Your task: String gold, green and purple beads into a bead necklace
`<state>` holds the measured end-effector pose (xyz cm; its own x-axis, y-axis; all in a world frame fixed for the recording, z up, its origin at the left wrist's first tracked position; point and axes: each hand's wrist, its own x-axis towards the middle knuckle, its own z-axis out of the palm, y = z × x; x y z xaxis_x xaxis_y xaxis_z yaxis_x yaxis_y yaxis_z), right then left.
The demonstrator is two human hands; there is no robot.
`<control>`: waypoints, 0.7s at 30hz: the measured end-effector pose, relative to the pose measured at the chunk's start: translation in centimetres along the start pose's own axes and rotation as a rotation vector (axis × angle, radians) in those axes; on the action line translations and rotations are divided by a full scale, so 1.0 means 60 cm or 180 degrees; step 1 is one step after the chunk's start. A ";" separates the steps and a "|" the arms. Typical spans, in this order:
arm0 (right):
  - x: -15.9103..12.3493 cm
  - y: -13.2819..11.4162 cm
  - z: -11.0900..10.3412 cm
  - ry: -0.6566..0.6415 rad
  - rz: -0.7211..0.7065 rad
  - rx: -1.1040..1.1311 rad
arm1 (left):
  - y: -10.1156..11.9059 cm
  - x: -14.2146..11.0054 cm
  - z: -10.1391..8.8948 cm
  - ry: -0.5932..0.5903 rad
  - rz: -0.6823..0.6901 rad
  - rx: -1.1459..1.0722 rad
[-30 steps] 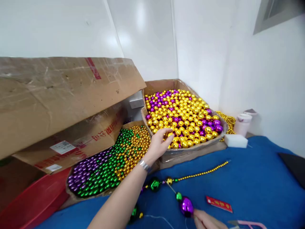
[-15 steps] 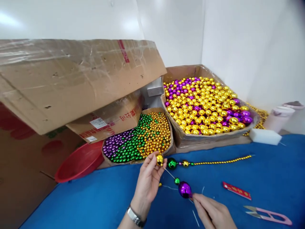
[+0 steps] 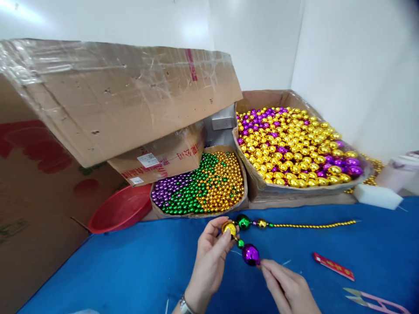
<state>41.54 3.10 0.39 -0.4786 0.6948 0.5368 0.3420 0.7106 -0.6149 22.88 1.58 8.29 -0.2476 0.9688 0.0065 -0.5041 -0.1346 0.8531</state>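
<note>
My left hand [image 3: 211,257] is closed around a large shiny gold bead [image 3: 230,230], thumb across its front. Close below it on the same string come a small green bead [image 3: 241,243] and a big purple bead [image 3: 251,254]. My right hand [image 3: 288,285] pinches the string's end just beyond the purple bead; what lies between those fingertips is mostly hidden. Past my left fingers, a large green bead [image 3: 243,222], a smaller gold bead [image 3: 262,223] and a row of tiny gold beads [image 3: 314,225] stretch right across the blue cloth [image 3: 131,270].
Behind stand a carton of purple, green and gold beads [image 3: 199,185] and a larger carton of gold and purple balls [image 3: 294,148]. A red basin [image 3: 121,209] sits left under cardboard flaps [image 3: 140,100]. At right lie a red packet [image 3: 334,266], pink thread snips [image 3: 373,300] and white foam [image 3: 378,196].
The green and purple beads are now close against the gold bead; the bare stretch of string between them has gone. My right hand moved slightly toward my left. The view shifted left.
</note>
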 end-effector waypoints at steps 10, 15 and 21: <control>-0.004 0.006 0.008 -0.0123 0.0136 0.0069 | -0.002 -0.018 -0.018 0.0035 0.0180 0.0400; -0.003 -0.003 0.008 -0.0087 0.0079 0.0133 | 0.002 -0.020 -0.021 0.0003 0.0031 0.0188; 0.002 -0.020 0.003 -0.0156 0.0369 0.0269 | 0.005 -0.018 -0.017 0.0129 -0.0042 0.0192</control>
<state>40.93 2.33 1.08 -0.4796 0.7639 0.4318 0.3288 0.6126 -0.7187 22.14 0.26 8.01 -0.2750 0.9611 -0.0251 -0.4571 -0.1077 0.8829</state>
